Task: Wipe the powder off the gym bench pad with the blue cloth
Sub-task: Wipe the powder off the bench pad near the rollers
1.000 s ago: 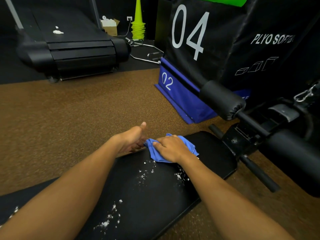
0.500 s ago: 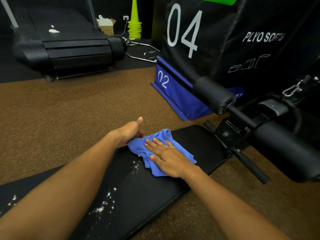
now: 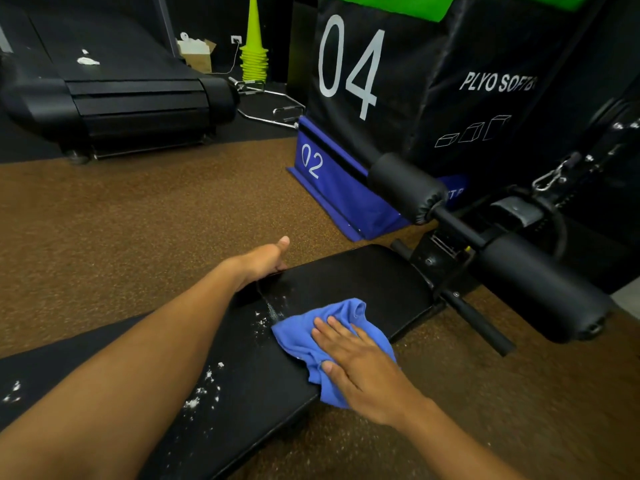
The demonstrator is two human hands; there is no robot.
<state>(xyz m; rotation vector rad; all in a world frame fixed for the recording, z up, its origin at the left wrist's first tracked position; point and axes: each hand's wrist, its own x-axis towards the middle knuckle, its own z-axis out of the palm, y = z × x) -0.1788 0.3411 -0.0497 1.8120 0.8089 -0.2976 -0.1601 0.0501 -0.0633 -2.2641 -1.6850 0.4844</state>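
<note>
The black bench pad [image 3: 363, 282] runs from lower left to centre right. White powder [image 3: 202, 393] lies in clumps along its middle, with more specks [image 3: 266, 317] just left of the cloth. The blue cloth [image 3: 304, 337] is crumpled at the pad's near edge, partly hanging over it. My right hand [image 3: 360, 368] lies flat on the cloth, fingers spread, pressing it down. My left hand [image 3: 265, 259] grips the pad's far edge, thumb up, fingers hidden under the edge.
Black foam rollers [image 3: 405, 185] and a metal frame stand at the pad's right end. A stacked plyo box [image 3: 381, 81] with a blue base [image 3: 332, 188] is behind. A treadmill [image 3: 114, 95] and green cones [image 3: 254, 53] stand far left. The floor is brown rubber.
My right hand has dragged the blue cloth from the pad's far edge across to its near edge, clearing powder from the strip it crossed. My left hand stays on the far edge.
</note>
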